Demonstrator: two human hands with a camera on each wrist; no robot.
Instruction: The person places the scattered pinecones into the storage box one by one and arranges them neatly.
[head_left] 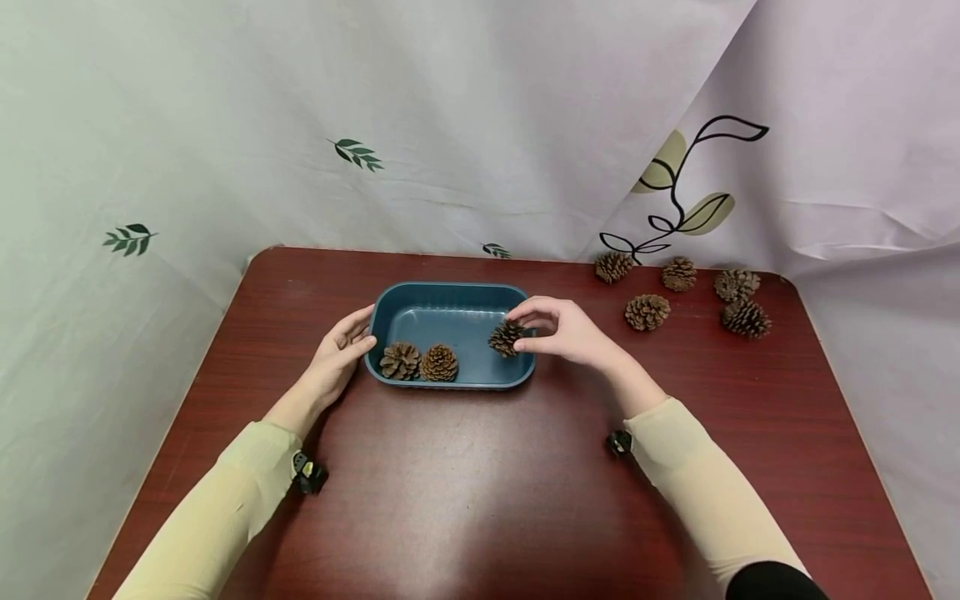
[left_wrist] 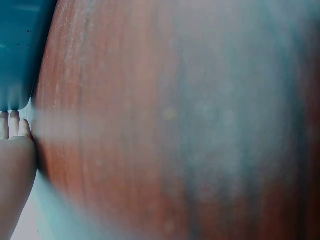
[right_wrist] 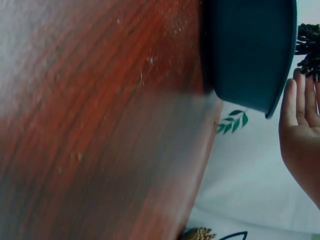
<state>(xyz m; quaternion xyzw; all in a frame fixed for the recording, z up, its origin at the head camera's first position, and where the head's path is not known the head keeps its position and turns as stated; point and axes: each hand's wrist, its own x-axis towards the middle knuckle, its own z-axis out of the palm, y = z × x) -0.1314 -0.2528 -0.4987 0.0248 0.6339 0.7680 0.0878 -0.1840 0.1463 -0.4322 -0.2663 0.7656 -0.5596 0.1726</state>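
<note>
A teal oval tray (head_left: 448, 297) stands on the dark red table (head_left: 480, 483) and holds two pine cones (head_left: 401, 361) (head_left: 438, 363) at its front left. My right hand (head_left: 558, 329) pinches a third pine cone (head_left: 506, 337) over the tray's right end; its dark scales show at the top right of the right wrist view, pine cone (right_wrist: 309, 50), above the fingers (right_wrist: 295, 105). My left hand (head_left: 341, 350) rests against the tray's left rim, thumb on the edge. In the left wrist view the fingertips (left_wrist: 12, 122) touch the tray's wall (left_wrist: 20, 50).
Several loose pine cones (head_left: 647, 311) lie at the table's back right, near the corner. A pale leaf-printed cloth (head_left: 420, 125) hangs behind the table and at both sides. Wide bare table surface lies between my arms, toward the front edge.
</note>
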